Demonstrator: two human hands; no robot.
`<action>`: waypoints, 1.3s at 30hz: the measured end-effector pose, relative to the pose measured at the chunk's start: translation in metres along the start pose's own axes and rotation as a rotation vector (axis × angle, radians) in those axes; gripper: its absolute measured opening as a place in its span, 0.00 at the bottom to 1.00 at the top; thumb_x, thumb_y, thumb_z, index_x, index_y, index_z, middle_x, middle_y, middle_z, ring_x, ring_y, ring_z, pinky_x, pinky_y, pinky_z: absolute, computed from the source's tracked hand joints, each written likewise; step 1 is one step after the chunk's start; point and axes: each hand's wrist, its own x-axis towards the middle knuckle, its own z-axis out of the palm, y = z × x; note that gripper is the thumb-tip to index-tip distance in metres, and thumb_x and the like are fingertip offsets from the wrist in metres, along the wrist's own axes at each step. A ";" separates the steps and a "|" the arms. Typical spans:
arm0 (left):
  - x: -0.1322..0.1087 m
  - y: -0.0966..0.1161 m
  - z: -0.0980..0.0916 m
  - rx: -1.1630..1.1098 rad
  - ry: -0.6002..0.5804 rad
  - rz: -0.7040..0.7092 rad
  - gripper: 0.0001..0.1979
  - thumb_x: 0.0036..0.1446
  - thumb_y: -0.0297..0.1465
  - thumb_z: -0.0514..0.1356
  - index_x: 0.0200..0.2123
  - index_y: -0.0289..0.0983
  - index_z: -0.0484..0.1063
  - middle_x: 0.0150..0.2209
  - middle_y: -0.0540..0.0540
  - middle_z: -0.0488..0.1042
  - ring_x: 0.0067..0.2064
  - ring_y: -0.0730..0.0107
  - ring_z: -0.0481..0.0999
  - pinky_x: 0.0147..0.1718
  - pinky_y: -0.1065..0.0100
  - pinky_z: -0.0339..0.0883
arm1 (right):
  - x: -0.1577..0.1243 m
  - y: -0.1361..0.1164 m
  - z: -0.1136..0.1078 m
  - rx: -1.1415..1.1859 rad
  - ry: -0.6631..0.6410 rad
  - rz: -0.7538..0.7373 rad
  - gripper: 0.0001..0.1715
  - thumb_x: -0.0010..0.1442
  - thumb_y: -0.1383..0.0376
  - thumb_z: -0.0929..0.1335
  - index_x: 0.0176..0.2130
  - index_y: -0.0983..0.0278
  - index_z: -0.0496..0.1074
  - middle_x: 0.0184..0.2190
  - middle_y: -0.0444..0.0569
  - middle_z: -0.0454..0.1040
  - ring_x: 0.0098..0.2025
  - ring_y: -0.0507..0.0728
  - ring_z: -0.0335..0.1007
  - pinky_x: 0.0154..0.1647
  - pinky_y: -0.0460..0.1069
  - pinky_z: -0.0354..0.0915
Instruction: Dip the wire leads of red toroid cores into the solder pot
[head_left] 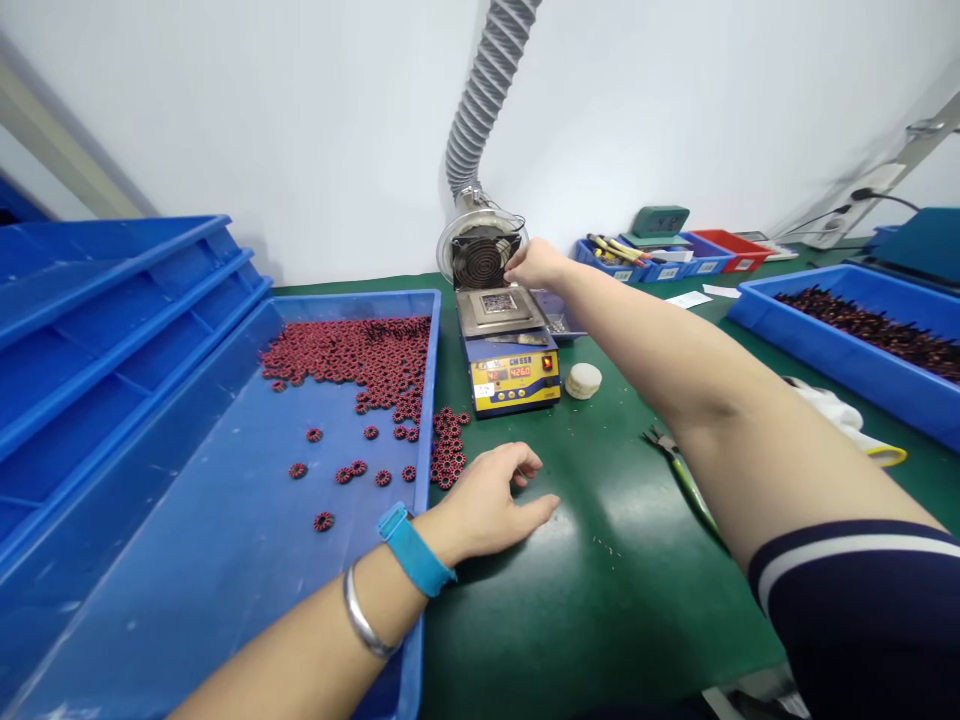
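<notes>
My left hand (491, 500) rests over the green table by the rim of a large blue tray (225, 500), thumb and fingers apart and holding nothing. Close to its fingertips lies a cluster of small red toothed rings (448, 450), and many more are in the tray. My right hand (536, 265) reaches to the back, fingers pinched beside a round fan grille (480, 265). Anything between those fingers is too small to make out. Below them stands a blue and yellow solder pot (514, 385) with a lit red display and a metal top plate (469, 312).
A grey flexible duct (487, 100) drops behind the fan. Right of the pot are a round white pad (583, 380) and green-handled pliers (690, 485). Stacked blue trays (127, 300) stand left; a blue bin (847, 325) of dark copper-coloured parts is at right.
</notes>
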 end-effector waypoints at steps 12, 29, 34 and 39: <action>0.001 -0.001 -0.001 -0.005 -0.029 -0.052 0.13 0.49 0.35 0.63 0.37 0.35 0.69 0.37 0.42 0.76 0.37 0.65 0.74 0.37 0.63 0.69 | -0.065 -0.010 -0.041 0.768 -0.235 0.230 0.04 0.56 0.76 0.70 0.32 0.69 0.75 0.23 0.44 0.72 0.22 0.44 0.63 0.24 0.41 0.61; 0.001 -0.002 -0.001 0.017 -0.089 -0.077 0.15 0.48 0.36 0.63 0.38 0.34 0.69 0.37 0.42 0.76 0.37 0.65 0.73 0.38 0.63 0.69 | -0.019 0.026 0.017 0.219 0.122 0.173 0.07 0.48 0.72 0.72 0.32 0.70 0.75 0.35 0.53 0.77 0.42 0.56 0.73 0.51 0.51 0.66; 0.001 -0.001 -0.002 0.035 -0.101 -0.063 0.14 0.48 0.35 0.63 0.38 0.34 0.70 0.37 0.42 0.76 0.37 0.65 0.74 0.38 0.63 0.69 | -0.017 0.030 0.020 0.229 0.127 0.193 0.08 0.46 0.74 0.73 0.30 0.68 0.74 0.34 0.52 0.76 0.43 0.57 0.72 0.53 0.52 0.65; 0.000 -0.002 -0.002 0.037 -0.100 -0.053 0.15 0.48 0.35 0.63 0.38 0.34 0.70 0.37 0.42 0.76 0.37 0.64 0.74 0.38 0.62 0.70 | -0.021 0.026 0.011 0.354 0.128 0.242 0.05 0.49 0.72 0.72 0.28 0.68 0.72 0.25 0.46 0.71 0.32 0.52 0.69 0.45 0.50 0.68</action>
